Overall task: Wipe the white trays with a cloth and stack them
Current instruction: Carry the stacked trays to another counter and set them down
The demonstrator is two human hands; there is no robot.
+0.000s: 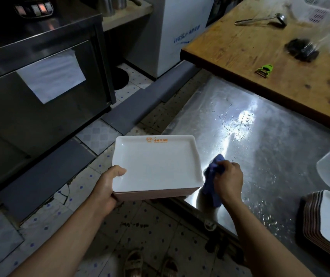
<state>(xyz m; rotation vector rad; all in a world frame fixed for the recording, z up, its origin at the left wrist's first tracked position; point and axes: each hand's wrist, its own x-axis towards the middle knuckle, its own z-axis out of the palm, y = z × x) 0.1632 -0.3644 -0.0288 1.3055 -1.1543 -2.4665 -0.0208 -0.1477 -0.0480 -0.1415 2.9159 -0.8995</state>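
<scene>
Lying flat, white tray (156,164), long axis left-right.

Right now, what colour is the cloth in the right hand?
Blue. The cloth, gripped by the right hand, shows in the head view, beside the white trays.

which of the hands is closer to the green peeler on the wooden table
Right. The right hand, gripping the blue cloth, is over the steel counter, below the green peeler. The left hand holds the white trays at their left edge, farther away.
</scene>
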